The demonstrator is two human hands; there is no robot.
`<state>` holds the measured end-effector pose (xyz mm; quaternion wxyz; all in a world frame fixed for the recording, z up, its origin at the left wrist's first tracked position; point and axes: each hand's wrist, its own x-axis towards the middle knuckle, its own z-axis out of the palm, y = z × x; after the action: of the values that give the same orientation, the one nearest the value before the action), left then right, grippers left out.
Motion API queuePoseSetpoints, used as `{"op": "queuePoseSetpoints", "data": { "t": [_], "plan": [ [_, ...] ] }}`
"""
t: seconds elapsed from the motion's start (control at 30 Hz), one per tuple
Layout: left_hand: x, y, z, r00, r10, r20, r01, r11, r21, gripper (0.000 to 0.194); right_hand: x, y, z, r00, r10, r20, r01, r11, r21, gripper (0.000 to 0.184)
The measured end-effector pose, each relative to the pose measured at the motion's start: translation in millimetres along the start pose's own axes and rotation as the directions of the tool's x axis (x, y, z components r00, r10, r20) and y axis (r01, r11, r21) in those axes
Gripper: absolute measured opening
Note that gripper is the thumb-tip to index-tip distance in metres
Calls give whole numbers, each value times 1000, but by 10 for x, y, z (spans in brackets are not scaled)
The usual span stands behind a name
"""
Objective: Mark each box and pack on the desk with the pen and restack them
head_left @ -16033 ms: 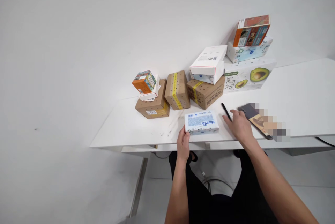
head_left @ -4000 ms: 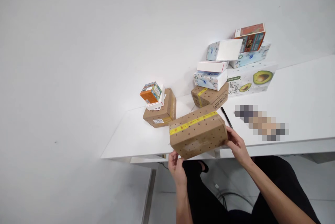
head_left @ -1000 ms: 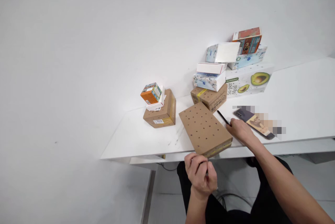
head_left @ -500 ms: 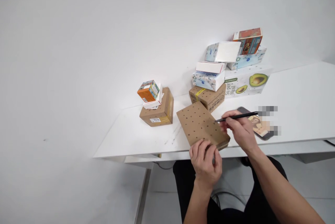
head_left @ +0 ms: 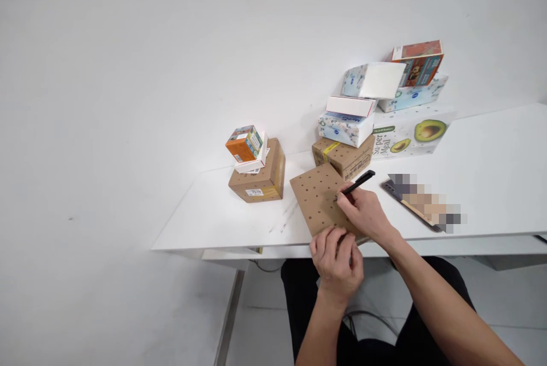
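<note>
A brown cardboard box [head_left: 315, 195] with small dark printed marks lies at the table's front edge, a broad face up. Curled over its near edge are the fingers of my left hand [head_left: 337, 263], holding it there. My right hand [head_left: 366, 211] grips a black pen [head_left: 361, 181] above the right part of the box. The pen's tip points down at the top face, close to or touching it; my fingers partly cover it. Just behind stands another cardboard box [head_left: 352, 162] with yellow tape, under a stack of white and floral packs [head_left: 344, 128].
A phone [head_left: 395, 192], partly blurred out, lies on the white table [head_left: 491, 183] to the right. An avocado-printed box [head_left: 412, 135] at the back carries a floral pack and an orange box [head_left: 421, 66]. At left, a labelled cardboard box [head_left: 258, 186] bears a small orange box [head_left: 243, 146].
My right hand has picked up the pen from the table, turned it and brought it over the box. My left hand has moved from below onto the box's near edge.
</note>
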<state>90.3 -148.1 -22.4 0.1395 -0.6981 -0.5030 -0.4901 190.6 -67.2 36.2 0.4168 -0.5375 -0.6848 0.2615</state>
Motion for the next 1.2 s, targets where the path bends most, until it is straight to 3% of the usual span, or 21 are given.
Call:
{"op": "queuePoseSetpoints", "data": {
  "t": [0.4,0.6,0.67,0.73,0.8,0.87,0.93,1.13,1.2],
  "plan": [
    [-13,-4,5,1000,-9,-1,9,1000,-1,20,11,15,2,1000,22,4,-23,998,55,19],
    [-2,-6,-4,1000,-9,8,9,1000,4,20,-55,140,-66,957,174,-231,-60,902,429,25],
    [-3,-2,-6,1000,-7,3,7,1000,7,20,-59,271,-159,931,225,-288,-72,885,459,28],
    [-4,4,-6,1000,-3,-2,3,1000,12,20,-51,448,-268,935,256,-247,-169,931,324,28],
    [-3,8,-4,1000,-3,-3,3,1000,12,20,-39,645,-353,952,287,-105,-287,958,14,23],
    [0,6,-2,1000,-5,-2,5,1000,10,20,-33,822,-381,945,326,33,-301,904,-304,19],
    [2,0,-1,1000,-5,-3,5,1000,7,21,-36,948,-347,930,355,94,-267,829,-492,21],
    [3,-8,-5,1000,16,9,-16,1000,16,22,-105,1026,-171,888,455,64,-317,708,-631,34],
    [4,-5,-6,1000,27,7,-27,999,21,22,-150,1038,-204,904,427,22,-314,697,-644,35]
  ]
}}
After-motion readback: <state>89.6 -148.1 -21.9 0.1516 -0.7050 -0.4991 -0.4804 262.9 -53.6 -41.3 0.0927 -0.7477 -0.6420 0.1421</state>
